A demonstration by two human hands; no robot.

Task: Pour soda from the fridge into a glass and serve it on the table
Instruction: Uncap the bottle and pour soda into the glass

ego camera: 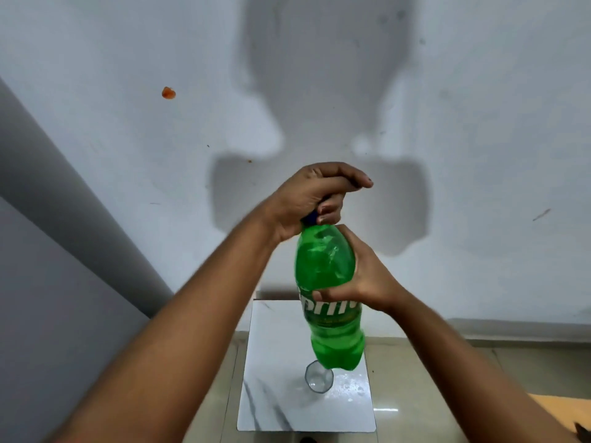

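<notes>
On the left I read a grey wall band and an orange mark (168, 93) on the white wall. My left hand (315, 195) is closed around the blue cap (311, 218) at the top of the green soda bottle (327, 290). The bottle is upright, slightly tilted, held in the air above the white marbled worktop (271, 394). An empty clear glass (319, 377) stands on the worktop, just below the bottle base. My right hand (364, 276) grips the bottle at mid-body, fingers wrapped over the label. Water droplets (350, 386) lie on the worktop right of the glass.
</notes>
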